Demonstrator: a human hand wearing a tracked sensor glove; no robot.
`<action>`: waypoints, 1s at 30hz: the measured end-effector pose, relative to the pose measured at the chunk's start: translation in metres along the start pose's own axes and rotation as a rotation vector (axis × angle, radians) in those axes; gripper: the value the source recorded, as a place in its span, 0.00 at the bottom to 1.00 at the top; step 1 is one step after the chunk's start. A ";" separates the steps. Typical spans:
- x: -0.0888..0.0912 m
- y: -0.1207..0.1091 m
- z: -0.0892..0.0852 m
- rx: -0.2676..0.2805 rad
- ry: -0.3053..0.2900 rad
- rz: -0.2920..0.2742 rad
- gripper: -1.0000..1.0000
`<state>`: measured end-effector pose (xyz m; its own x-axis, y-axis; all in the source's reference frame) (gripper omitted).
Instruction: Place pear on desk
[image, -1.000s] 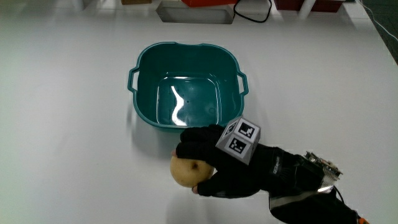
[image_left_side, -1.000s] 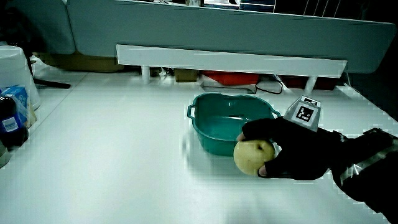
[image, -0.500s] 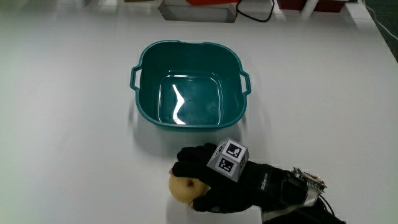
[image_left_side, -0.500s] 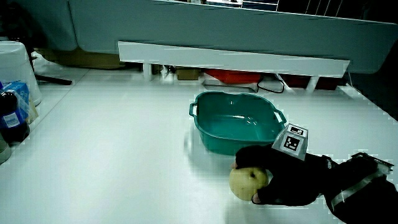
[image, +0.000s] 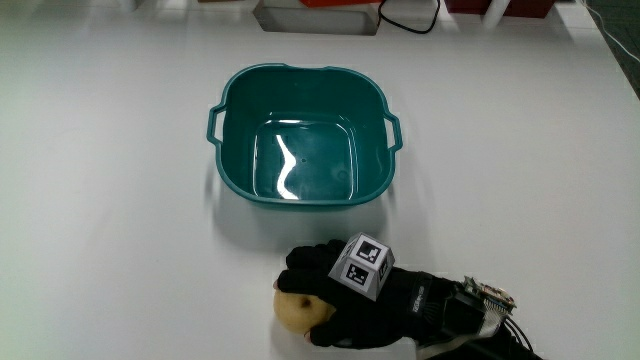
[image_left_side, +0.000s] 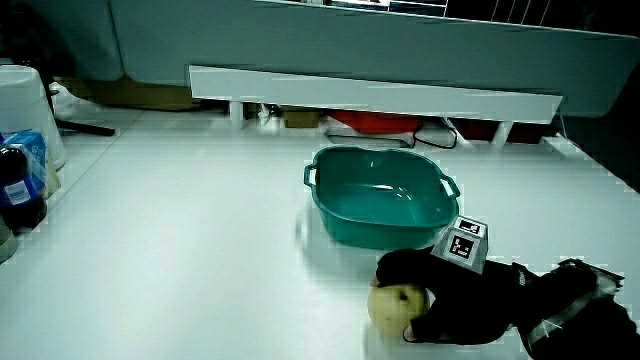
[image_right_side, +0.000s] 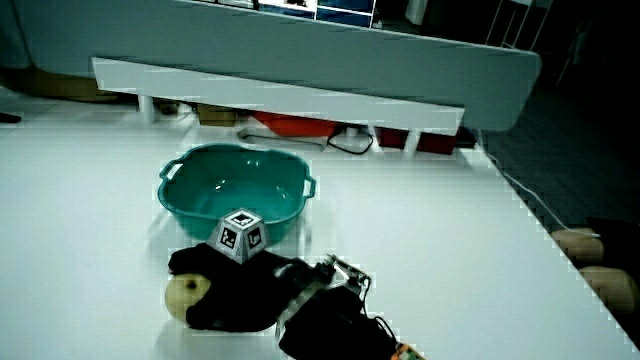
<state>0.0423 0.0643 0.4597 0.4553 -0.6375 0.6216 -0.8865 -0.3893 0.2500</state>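
A wide white desk (image: 110, 200) carries everything here, with a low grey partition (image_left_side: 380, 45) standing along the edge farthest from the person. On the desk sits a teal plastic basin with two small side handles (image: 300, 135), roughly square with rounded corners, upright and holding nothing; it shows in both side views too (image_left_side: 380, 195) (image_right_side: 235, 190).

Nearer to the person than the basin, and apart from it, lies the forearm in its black sleeve (image: 450, 310), reaching in from the desk's near edge. The hand in the black glove (image: 340, 295) rests low on the desk, its fingers curled over and clamped on a round yellowish pear (image: 297, 310). The pear sits at desk level with its underside seemingly touching the surface, close to the near edge of the desk and between that edge and the basin. In a side view the pear (image_left_side: 393, 306) shows its small dark stem end beside the hand (image_left_side: 450, 300).

The small patterned cube (image: 361, 266) stands on the back of the hand, tilted a little.

At one corner of the desk in a side view stand a white tub (image_left_side: 25, 115) and a dark bottle (image_left_side: 18, 190).
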 end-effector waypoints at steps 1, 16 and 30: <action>0.001 0.000 0.000 -0.002 0.008 -0.002 0.50; 0.007 0.002 -0.010 -0.019 0.006 -0.037 0.38; 0.013 0.010 -0.018 -0.038 0.072 -0.044 0.19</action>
<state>0.0380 0.0643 0.4838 0.4880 -0.5704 0.6607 -0.8688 -0.3897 0.3053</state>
